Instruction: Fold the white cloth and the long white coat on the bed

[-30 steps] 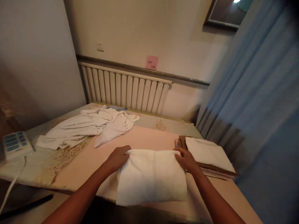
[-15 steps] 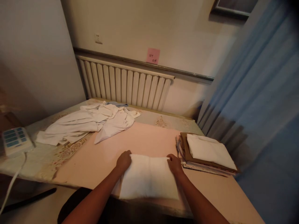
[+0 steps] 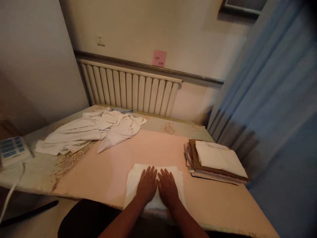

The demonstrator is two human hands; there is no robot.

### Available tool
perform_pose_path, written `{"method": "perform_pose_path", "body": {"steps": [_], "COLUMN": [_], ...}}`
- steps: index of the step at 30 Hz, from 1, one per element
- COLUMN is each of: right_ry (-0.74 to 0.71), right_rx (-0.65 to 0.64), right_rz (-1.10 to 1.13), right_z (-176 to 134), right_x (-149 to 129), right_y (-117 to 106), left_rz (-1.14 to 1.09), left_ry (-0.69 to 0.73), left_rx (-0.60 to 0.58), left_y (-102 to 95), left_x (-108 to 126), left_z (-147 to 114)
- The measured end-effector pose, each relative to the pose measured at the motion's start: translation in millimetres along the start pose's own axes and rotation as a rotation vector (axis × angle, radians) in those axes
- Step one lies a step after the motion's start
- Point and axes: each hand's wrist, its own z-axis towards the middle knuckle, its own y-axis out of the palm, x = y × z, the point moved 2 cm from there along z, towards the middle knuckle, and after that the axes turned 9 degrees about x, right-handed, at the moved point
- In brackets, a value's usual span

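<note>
A folded white cloth (image 3: 131, 180) lies near the front edge of the pink table cover (image 3: 99, 178). Flat on it rests my left hand (image 3: 148, 185), fingers stretched out and pointing away from me. Beside it my right hand (image 3: 168, 188) also presses on the cloth, palm down with the fingers extended. The two hands almost touch at the thumbs and cover the middle of the cloth. To the right sits a stack of folded fabrics, with a brown cloth (image 3: 193, 150) near the top and a folded white piece (image 3: 220, 157) above it.
Crumpled white garments (image 3: 81, 134) lie at the back left, with a bit of blue fabric (image 3: 122, 110) behind. A white device with a cord (image 3: 16, 150) stands at the far left. Behind the table is a radiator (image 3: 128, 87); a blue curtain (image 3: 267, 109) hangs at the right.
My hands have let go of the cloth's far corners and moved inward to lie flat on its middle. The cloth now rests flat on the table. The view has shifted slightly.
</note>
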Motion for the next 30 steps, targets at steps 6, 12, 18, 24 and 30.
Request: {"method": "perform_pose_path", "body": {"steps": [6,12,18,24,30], "right_ry": [0.044,0.059,0.064,0.126,0.037], "right_rx": [-0.02,-0.001,0.054,0.078,0.068], "right_rz": [-0.03,-0.052,-0.056,-0.061,0.015], "right_z": [3,-4,-18,-23,-26], "right_x": [17,27,34,32,-9], "right_y": [-10,-12,-14,-4,10], "left_rz": [0.048,0.097,0.088,0.101,0.056], "left_ry": [-0.008,-0.05,-0.082,-0.2,-0.128], "left_rx": [0.009,0.006,-0.032,-0.075,-0.063], "left_y": [-7.4,-16.4,-22.1,-23.2,-14.9], "left_x": [-15,-35,-43,-22,14], "left_z": [1,-7,-13,-10,-20]}}
